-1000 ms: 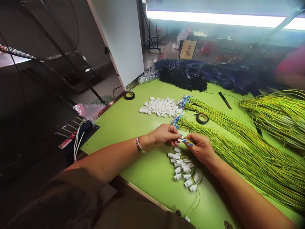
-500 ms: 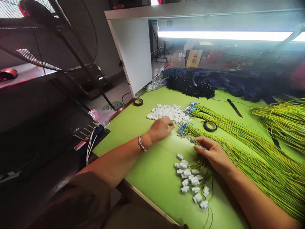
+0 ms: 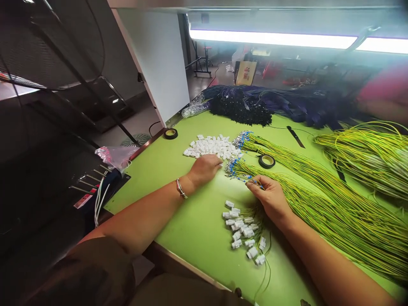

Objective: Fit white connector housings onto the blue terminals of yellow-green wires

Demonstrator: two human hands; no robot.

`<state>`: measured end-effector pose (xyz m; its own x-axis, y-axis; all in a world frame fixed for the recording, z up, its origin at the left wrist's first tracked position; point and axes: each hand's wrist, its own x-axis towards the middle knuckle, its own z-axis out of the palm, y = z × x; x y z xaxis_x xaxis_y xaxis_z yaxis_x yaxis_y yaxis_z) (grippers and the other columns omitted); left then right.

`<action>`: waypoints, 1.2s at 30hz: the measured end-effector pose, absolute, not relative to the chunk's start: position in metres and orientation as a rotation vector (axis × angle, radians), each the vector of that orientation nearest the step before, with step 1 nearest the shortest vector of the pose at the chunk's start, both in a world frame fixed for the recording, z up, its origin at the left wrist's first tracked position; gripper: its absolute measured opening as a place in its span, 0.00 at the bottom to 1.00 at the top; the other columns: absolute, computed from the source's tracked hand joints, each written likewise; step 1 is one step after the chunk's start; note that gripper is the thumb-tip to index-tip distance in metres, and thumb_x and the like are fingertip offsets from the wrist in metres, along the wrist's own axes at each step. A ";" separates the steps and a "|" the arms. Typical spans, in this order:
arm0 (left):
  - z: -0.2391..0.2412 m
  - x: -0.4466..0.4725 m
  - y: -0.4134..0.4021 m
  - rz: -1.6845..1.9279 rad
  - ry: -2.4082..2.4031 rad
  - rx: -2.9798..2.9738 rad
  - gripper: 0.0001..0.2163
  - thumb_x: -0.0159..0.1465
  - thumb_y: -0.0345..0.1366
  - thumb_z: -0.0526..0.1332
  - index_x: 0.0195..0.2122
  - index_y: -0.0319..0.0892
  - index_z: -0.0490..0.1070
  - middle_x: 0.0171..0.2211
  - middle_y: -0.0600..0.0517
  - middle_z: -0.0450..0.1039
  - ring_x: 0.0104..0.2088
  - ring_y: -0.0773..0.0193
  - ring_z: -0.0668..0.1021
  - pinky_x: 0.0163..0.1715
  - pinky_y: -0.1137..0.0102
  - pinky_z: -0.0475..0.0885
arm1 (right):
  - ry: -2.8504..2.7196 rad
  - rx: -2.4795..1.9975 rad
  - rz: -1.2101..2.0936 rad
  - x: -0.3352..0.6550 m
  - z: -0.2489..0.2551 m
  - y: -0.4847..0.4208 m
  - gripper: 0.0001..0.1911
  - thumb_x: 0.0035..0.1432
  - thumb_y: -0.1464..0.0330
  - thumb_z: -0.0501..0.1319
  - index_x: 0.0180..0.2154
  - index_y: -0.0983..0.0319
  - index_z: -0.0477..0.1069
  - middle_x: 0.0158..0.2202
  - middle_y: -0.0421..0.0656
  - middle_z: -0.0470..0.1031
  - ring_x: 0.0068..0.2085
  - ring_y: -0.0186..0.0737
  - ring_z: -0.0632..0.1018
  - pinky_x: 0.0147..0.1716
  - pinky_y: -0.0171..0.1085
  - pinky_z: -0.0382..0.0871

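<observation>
My left hand [image 3: 205,168] is closed in a pinch at the near edge of a heap of white plastic connector housings [image 3: 208,146]; a small white housing [image 3: 221,164] shows at its fingertips. Thumb and fingers of my right hand [image 3: 269,193] pinch a yellow-green wire near its blue-collared metal terminal [image 3: 251,180]. Beside it lies a bundle of the same yellow-green wires [image 3: 306,204], its blue and silver terminal ends [image 3: 233,166] pointing toward the heap. Below, several wires end in fitted white connectors [image 3: 244,229] on the green tabletop [image 3: 194,238].
Two black tape rolls [image 3: 267,161] [image 3: 170,133] lie on the table. At the back are dark cables with black connectors [image 3: 242,110]. A coil of yellow-green wire [image 3: 366,157] and a black strip [image 3: 296,137] are at right. A white panel [image 3: 153,59] rises at left.
The camera view has shifted, so the scene sits further left. My left hand has come closer to the housings, with a white piece now at its fingertips. My right hand still pinches the wire.
</observation>
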<state>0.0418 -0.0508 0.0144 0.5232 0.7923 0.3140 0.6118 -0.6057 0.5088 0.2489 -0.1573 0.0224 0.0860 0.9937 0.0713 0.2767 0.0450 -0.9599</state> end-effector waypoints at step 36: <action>0.024 0.058 -0.089 0.608 0.745 0.788 0.10 0.51 0.25 0.70 0.35 0.32 0.75 0.28 0.50 0.75 0.29 0.69 0.80 0.35 0.74 0.74 | -1.467 -1.475 0.696 0.246 0.024 -0.164 0.09 0.52 0.64 0.63 0.25 0.63 0.72 0.20 0.37 0.66 0.21 0.29 0.61 0.21 0.32 0.56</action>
